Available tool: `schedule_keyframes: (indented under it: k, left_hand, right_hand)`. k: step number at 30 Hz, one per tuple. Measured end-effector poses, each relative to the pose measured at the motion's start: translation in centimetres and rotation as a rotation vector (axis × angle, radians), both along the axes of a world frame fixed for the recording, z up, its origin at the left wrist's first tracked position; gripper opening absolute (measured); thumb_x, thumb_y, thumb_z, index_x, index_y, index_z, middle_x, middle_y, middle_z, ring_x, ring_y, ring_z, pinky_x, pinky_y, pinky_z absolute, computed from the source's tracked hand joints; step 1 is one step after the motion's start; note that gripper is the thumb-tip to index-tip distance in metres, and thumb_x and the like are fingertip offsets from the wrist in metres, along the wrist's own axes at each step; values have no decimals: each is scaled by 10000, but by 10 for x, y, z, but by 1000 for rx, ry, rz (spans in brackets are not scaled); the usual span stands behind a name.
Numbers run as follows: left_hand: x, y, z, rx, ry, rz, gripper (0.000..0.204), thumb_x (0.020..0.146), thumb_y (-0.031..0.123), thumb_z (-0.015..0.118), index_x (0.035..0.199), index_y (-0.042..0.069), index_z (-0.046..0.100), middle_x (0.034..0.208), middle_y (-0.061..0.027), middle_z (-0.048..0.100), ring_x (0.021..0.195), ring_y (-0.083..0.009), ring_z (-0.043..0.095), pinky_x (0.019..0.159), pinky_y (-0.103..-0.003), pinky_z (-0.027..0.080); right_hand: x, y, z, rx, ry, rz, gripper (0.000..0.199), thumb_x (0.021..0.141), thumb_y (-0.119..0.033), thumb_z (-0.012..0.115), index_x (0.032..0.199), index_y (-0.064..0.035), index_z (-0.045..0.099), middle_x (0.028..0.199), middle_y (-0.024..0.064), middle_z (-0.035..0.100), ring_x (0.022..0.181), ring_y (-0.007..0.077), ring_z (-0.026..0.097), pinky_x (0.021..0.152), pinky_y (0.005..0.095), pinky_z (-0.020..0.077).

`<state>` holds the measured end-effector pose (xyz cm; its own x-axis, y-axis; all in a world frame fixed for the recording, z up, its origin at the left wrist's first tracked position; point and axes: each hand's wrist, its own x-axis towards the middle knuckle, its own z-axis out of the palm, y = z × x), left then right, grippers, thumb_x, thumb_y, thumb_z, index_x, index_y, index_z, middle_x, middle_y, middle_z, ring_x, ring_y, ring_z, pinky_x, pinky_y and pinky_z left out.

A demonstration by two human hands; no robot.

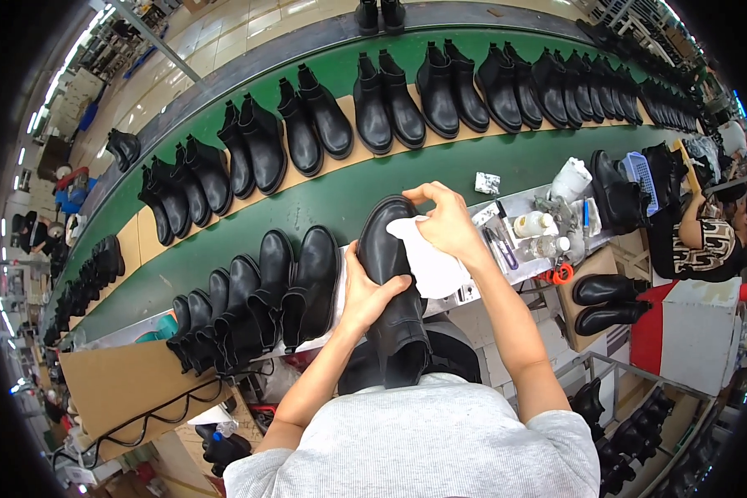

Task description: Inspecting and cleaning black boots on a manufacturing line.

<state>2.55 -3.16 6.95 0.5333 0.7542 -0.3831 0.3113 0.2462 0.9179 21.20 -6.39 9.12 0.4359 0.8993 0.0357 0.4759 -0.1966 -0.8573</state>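
While fingers [392,289] hold a boot [383,256] — bottles [533,224] sit nearby.

Head-worn fisheye looks down and forward; held boot [381,247] close below.

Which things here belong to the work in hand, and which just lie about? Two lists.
In use:
black boot, gripped by the left hand
white cloth, in the right hand, against the boot

Apparently just lying about:
blue basket
brown cardboard
red-and-white box
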Motion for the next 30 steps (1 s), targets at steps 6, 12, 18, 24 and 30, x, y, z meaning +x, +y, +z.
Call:
schedule_keyframes:
  k: [6, 12, 18, 24, 30]
  left_hand:
    - [-4, -2, -7, 98, 70, 1, 1081, 563, 306, 789, 1368, -86, 184, 1292, -274, 395, 1211, -355, 433, 1025, -378, 353]
    - [-6, -2, 5, 194, 111, -35, 1062, 576, 296, 772, 1367, -87, 175, 1298, -268, 362, 1236, -367, 394, 1040, -404, 338]
    - [-10, 1, 6, 153, 147, 0, 1060, 577, 289, 773, 1364, -89, 172, 1313, -270, 345, 1249, -366, 383, 1042, -398, 334]
    - [-6, -2, 10, 185, 124, -32, 1053, 581, 292, 771, 1362, -88, 176, 1315, -275, 340, 1254, -368, 374, 1045, -403, 328]
    - [-13, 3, -7, 116, 66, 0, 1013, 587, 266, 776, 1355, -70, 208, 1291, -258, 396, 1199, -343, 437, 1025, -395, 350]
  right_hand:
    - [10, -4, -19, 30, 767, 16, 395, 760, -14, 708, 1132, 56, 593, 1087, 85, 612, 873, 126, 611, 706, 246, 516]
    - [-9, 13, -14, 83, 149, -107, 363, 664, -6, 702, 1013, 47, 614, 840, 94, 602, 797, 175, 632, 694, 274, 514]
    - [-7, -2, -14, 76, 757, 56, 388, 753, 43, 694, 1128, 33, 595, 1037, 69, 612, 755, 92, 618, 644, 219, 518]
    - [-7, 13, -23, 68, 238, -137, 245, 734, 46, 662, 975, 31, 618, 899, 50, 658, 745, 122, 621, 653, 220, 500]
    - [3, -20, -9, 102, 734, -33, 209, 844, -8, 571, 1033, -7, 660, 840, 12, 660, 698, 53, 587, 621, 198, 472]
